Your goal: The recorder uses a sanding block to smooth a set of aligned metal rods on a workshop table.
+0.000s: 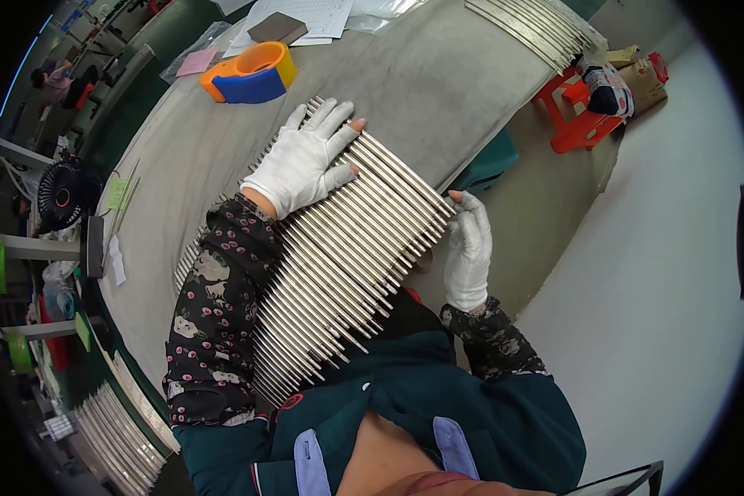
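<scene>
A wide row of thin, shiny metal rods point(364, 219) lies side by side on the grey table, their near ends jutting past its edge towards my body. My left hand point(300, 161), in a white glove with bare thumb and forefinger tips, rests flat across the rods with its fingers spread. At the right end of the row, my right hand point(469, 248), gloved the same way, has its fingers bent together at the tip of an outer metal rod. Part of that grip is turned away from view. Some rod ends stick out unevenly.
An orange and blue tape dispenser point(252, 74), a dark block point(278, 28) and papers point(326, 16) lie on the far table point(413, 74). More rods point(529, 31) sit far right. Red stools point(583, 124) and a teal bin point(486, 159) stand beyond the right edge; a black fan point(64, 193) is left.
</scene>
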Available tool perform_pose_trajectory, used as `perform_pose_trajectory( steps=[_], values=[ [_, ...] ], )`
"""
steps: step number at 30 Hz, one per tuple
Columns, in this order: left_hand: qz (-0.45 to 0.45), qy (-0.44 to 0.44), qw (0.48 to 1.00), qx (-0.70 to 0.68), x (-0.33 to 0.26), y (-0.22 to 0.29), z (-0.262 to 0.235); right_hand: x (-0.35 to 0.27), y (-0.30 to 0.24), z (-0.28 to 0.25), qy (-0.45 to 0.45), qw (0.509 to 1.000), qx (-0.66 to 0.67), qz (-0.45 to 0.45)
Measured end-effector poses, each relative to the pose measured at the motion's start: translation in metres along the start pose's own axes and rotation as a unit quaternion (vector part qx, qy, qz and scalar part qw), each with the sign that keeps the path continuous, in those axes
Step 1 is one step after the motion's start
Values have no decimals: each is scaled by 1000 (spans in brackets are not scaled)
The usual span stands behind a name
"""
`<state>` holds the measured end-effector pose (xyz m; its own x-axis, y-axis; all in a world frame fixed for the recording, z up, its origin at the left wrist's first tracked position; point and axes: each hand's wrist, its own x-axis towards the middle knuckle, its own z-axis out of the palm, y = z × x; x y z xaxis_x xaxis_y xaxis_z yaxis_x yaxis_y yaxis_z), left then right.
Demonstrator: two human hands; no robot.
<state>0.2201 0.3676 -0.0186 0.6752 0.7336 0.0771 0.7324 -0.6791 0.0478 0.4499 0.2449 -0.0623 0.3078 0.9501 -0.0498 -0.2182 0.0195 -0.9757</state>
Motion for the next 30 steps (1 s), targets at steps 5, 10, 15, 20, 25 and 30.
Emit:
perform_pose_trajectory(
  steps=[5, 10, 15, 20, 25, 30],
  values=[
    [7, -2, 1000, 6, -2, 0, 0, 0, 0, -2, -17, 1000, -7, 15],
    [6, 11, 1000, 9, 3, -1, 3, 2, 3, -2, -27, 1000, -1, 16],
    [2, 9, 1000, 25, 16, -1, 5, 2, -4, -1, -32, 999, 16, 22],
    [-5, 11, 999, 36, 32, 1, 9, 4, -4, -5, -19, 997, 68, 30],
    [-2, 44, 998, 38, 39, -1, 14, 6, 4, -15, -3, 997, 77, -16],
    [-18, 10, 999, 45, 46, 4, 11, -3, 6, -29, -35, 997, 41, -51]
  ],
)
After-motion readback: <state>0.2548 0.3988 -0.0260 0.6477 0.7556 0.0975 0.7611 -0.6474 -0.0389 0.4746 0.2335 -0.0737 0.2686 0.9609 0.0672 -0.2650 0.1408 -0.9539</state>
